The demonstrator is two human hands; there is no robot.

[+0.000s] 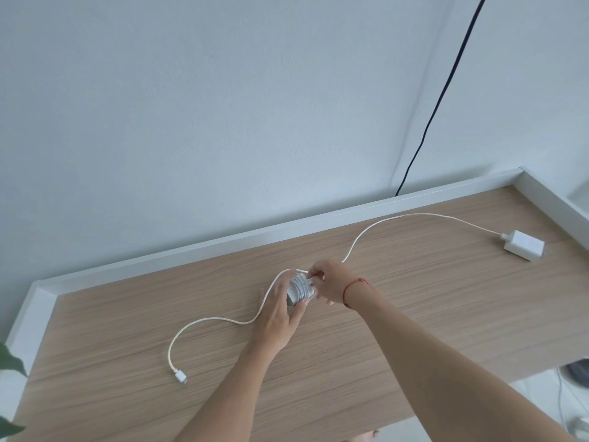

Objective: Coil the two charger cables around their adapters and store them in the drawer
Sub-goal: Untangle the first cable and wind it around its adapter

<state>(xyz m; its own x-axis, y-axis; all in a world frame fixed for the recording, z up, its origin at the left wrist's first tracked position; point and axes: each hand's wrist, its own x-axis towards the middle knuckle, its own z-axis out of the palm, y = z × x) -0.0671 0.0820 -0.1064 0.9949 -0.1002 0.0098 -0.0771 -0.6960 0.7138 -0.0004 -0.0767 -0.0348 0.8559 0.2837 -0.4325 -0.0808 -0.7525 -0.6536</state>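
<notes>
At the counter's middle, left hand (280,317): reaches in from the near edge, back of the hand upward, fingers curled round the left and near side of the coiled white charger bundle (299,287); its grip is closed on the bundle.
Right hand (331,282): comes in from the right, wrist bent, fingertips pinching the bundle's upper right side; grip clamped there. A thin red string bracelet (352,287) circles the wrist.
Coiled bundle: a blocky adapter wound in several snug, parallel turns of smooth white cable, held between both hands; whether it touches the counter cannot be told.
Loose white charger adapter (524,247): a glossy rectangular block lying flat near the far right corner.
Loose white cable (376,226): runs from that adapter in an arc along the far edge, passes behind the hands, then snakes toward the near left, ending in a small white plug (181,376).
Counter (127,314): pale wood-grain top with fine straight streaks, bordered by a raised white rim (223,247).
</notes>
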